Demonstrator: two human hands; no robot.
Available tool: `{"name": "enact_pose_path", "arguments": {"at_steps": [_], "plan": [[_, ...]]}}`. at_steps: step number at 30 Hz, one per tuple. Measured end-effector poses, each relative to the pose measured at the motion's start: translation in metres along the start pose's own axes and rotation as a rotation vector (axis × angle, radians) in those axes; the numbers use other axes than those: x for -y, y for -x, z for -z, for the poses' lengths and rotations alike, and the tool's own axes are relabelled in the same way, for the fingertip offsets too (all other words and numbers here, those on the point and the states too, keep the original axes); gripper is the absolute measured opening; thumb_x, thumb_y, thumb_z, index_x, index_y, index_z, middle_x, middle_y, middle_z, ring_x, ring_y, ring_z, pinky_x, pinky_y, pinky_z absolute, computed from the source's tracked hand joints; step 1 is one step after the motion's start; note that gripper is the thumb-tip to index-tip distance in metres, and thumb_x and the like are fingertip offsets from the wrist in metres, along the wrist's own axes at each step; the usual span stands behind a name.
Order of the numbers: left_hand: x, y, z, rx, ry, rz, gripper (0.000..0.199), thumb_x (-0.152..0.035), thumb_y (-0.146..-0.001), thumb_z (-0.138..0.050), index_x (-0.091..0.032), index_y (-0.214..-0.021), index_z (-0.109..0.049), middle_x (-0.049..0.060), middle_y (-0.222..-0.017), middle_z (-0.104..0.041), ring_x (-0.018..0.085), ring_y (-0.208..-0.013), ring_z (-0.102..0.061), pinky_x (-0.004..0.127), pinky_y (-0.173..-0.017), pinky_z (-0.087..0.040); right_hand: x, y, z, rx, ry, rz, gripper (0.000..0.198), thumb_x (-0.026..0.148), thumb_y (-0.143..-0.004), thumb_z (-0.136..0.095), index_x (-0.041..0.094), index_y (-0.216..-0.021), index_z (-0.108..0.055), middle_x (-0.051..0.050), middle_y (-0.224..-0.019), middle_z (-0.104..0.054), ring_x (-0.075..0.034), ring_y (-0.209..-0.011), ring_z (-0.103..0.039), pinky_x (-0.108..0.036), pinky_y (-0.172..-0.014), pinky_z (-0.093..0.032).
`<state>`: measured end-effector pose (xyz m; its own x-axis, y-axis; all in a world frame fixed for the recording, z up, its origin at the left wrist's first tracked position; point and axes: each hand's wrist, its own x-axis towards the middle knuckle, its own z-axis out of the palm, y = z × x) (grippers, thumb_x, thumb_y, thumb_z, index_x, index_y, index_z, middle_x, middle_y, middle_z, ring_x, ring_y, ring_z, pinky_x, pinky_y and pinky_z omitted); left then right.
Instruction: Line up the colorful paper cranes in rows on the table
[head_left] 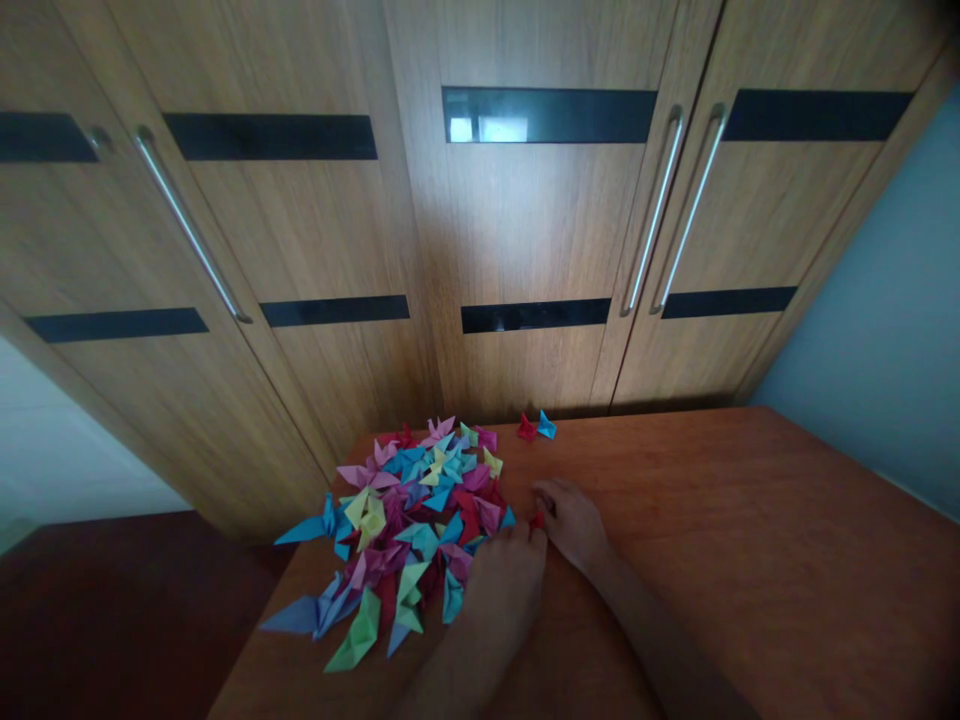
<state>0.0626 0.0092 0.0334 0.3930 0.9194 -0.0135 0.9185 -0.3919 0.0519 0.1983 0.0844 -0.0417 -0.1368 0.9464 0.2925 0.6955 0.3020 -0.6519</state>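
A small red origami piece (537, 520) shows between my two hands, mostly covered by fingers. My left hand (508, 572) is closed on its near side, against the right edge of a heap of folded paper cranes (420, 540). From the right, my right hand (576, 522) pinches at the same red piece, its fingers curled. The heap mixes blue, pink, red, green, yellow and purple paper, with some cranes lying on their sides. Two small folded pieces, one red (526, 428) and one blue (547, 426), sit apart at the table's far edge.
The brown wooden table (720, 520) stretches right of my hands. Behind it rises a wooden wardrobe (517, 220) with long metal handles (654, 215) and dark strips. A pale wall (877, 330) bounds the right side. Several cranes overhang or lie near the table's left edge.
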Motion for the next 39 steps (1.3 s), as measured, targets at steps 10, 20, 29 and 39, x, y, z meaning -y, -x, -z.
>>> {"name": "enact_pose_path", "arguments": {"at_steps": [10, 20, 29, 39], "plan": [[0.033, -0.013, 0.023, -0.381, 0.527, -0.016, 0.022, -0.01, -0.082, -0.046, -0.02, -0.097, -0.057, 0.002, -0.085, -0.065, 0.015, -0.077, -0.061, 0.025, -0.071, -0.047, -0.001, 0.01, 0.031, 0.004, -1.04, -0.263, 0.042, 0.054, -0.082, -0.05, 0.019, -0.102, -0.063, -0.008, -0.092, -0.066, -0.016, -0.073, -0.059, -0.024, -0.059, -0.043], [0.047, -0.003, 0.006, -0.354, 0.529, -0.026, 0.02, -0.008, -0.082, -0.044, -0.019, -0.088, -0.059, 0.002, -0.083, -0.064, 0.014, -0.076, -0.06, 0.024, -0.072, -0.044, 0.008, 0.015, 0.024, 0.093, -0.891, -0.268, 0.037, 0.049, -0.071, -0.067, 0.02, -0.094, -0.067, -0.007, -0.093, -0.069, -0.017, -0.073, -0.061, -0.027, -0.061, -0.046], [0.017, 0.011, 0.007, -0.153, 0.319, -0.114, 0.019, -0.026, -0.083, -0.056, -0.023, -0.101, -0.059, 0.004, -0.098, -0.062, 0.02, -0.092, -0.058, 0.032, -0.082, -0.044, -0.003, 0.011, 0.021, 0.002, -0.74, -0.273, 0.037, 0.053, -0.072, -0.062, 0.018, -0.083, -0.067, -0.005, -0.078, -0.066, -0.015, -0.062, -0.057, -0.027, -0.055, -0.045], [-0.011, 0.005, -0.012, -0.03, 0.128, -0.147, 0.015, -0.014, -0.083, -0.052, -0.018, -0.094, -0.061, 0.008, -0.092, -0.063, 0.023, -0.088, -0.06, 0.035, -0.075, -0.049, -0.004, 0.011, 0.019, 0.04, -0.684, -0.218, 0.031, 0.048, -0.076, -0.058, 0.019, -0.083, -0.067, -0.004, -0.078, -0.066, -0.016, -0.065, -0.057, -0.028, -0.06, -0.046]]}}
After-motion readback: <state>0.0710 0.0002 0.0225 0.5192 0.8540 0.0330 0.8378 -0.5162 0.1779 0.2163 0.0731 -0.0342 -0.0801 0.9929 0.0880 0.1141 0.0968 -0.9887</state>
